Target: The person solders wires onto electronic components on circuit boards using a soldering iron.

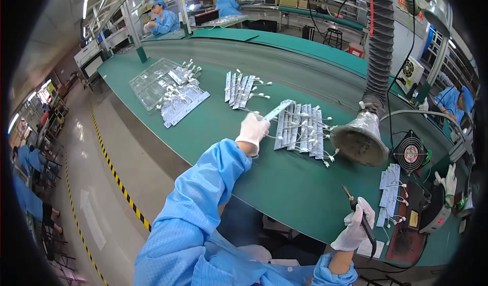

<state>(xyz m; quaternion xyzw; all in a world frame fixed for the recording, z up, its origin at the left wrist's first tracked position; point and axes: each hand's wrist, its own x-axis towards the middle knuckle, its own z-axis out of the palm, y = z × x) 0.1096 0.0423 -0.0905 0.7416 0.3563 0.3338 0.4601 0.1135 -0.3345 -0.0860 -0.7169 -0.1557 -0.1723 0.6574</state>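
My left hand (252, 133), in a white glove, pinches one end of a thin white LED strip board (277, 110). The far end of that board reaches over a row of similar strip boards (299, 128), laid side by side with white wires and connectors. My gloved right hand (354, 227) grips a soldering iron (367, 229) by its black handle, its tip pointing up and left above the green table (284, 194). A smaller group of strip boards (239, 90) lies beyond my left hand. More strip boards (389, 188) lie to the right of the iron.
A fume hood (360, 137) on a ribbed hose (379, 42) hangs right of the row. Near it are a round fan (410, 153), a soldering station (435, 214) and a red mat (407, 246). A clear tray (147, 85) sits far left. Several people in blue work nearby.
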